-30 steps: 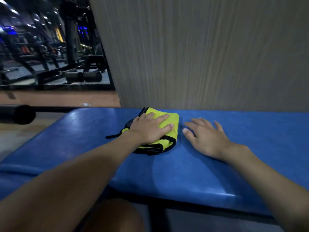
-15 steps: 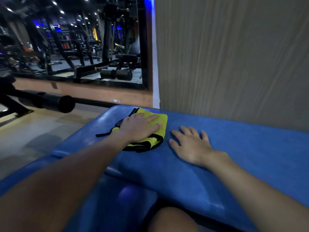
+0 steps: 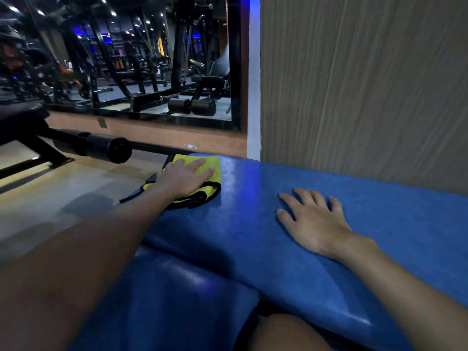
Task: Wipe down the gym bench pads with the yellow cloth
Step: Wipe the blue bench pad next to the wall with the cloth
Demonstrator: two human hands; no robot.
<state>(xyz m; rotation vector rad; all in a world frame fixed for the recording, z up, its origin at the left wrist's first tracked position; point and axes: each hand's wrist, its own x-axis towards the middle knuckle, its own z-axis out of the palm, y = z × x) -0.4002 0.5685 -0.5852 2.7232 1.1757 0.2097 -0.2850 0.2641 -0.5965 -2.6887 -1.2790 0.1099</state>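
Yellow cloth (image 3: pixel 214 164) under flat left hand (image 3: pixel 184 181) on blue pad (image 3: pixel 243 239); right hand (image 3: pixel 314 224) flat too.

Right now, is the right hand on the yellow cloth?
No, the right hand lies on the blue pad; the left hand presses the yellow cloth.

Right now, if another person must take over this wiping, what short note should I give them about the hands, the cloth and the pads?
Left hand: flat, fingers straight, pressing the folded yellow cloth onto the upper blue pad at its far left end.
Right hand: open, palm down on the same pad, apart from the cloth, holding nothing.
Done: the surface does not show which parts are already wiped.
Left: the lower blue pad in front has no cloth on it, so it probably remains to be wiped. Check the upper pad's right stretch too.
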